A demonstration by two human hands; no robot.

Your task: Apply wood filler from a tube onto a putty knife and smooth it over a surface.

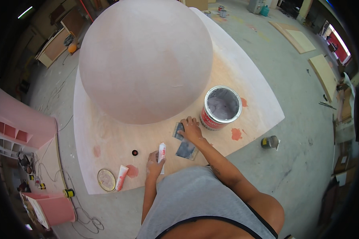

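Observation:
My left hand (152, 165) is closed round a white tube (162, 150) with red print, its end pointing away from me. My right hand (191, 129) grips the edge of a flat dark putty spreader (178, 131), fingers bent over it. A second dark spreader (187, 149) lies on the wooden board just below that hand. Close beyond my right hand stands a large open can (210, 120) of grey filler paste. A small dark cap (135, 152) lies left of the tube. Farther left are a red-and-white tube (122, 177) and a round lid (106, 179).
A big pale sphere (145, 59) rests on the board (107, 139), beyond my hands. Reddish filler smears (236, 134) mark the board. A small tin (270, 142) stands on the floor at the right. Pink curved pieces (26, 119) and cables (87, 219) are at the left.

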